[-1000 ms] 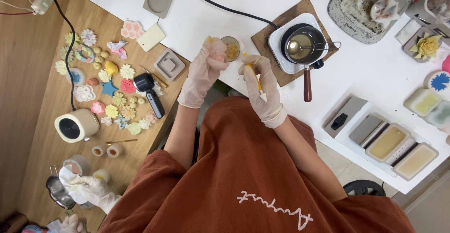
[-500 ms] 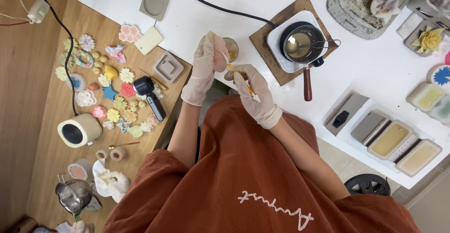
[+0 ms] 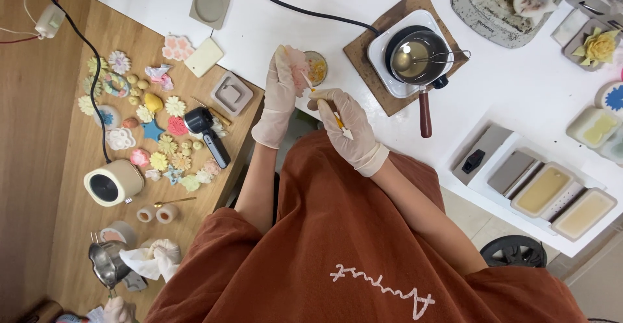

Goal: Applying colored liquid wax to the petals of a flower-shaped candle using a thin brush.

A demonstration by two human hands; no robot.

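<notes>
My left hand (image 3: 280, 96), in a pale glove, holds a small pink flower-shaped piece (image 3: 298, 70) upright above the white table's front edge. My gloved right hand (image 3: 347, 125) grips a thin brush with a yellow handle (image 3: 337, 120), its tip touching the pink piece. Just behind the hands sits a small round dish of yellow stuff (image 3: 316, 68). To the right a dark saucepan of melted liquid (image 3: 417, 57) with a brown handle stands on a white hotplate (image 3: 387, 70) over a wooden board.
Many coloured flower and star pieces (image 3: 156, 135) lie on the wooden table at left, with a round white device (image 3: 113, 181), a black tool (image 3: 206, 131) and grey moulds (image 3: 231, 93). Rectangular moulds (image 3: 551, 190) stand at right. Another person's hand wipes a metal cup (image 3: 109, 264) at lower left.
My left hand has turned the pink piece up and nearer to me, away from the dish. The brush hand followed it. The person at lower left shifted the metal cup.
</notes>
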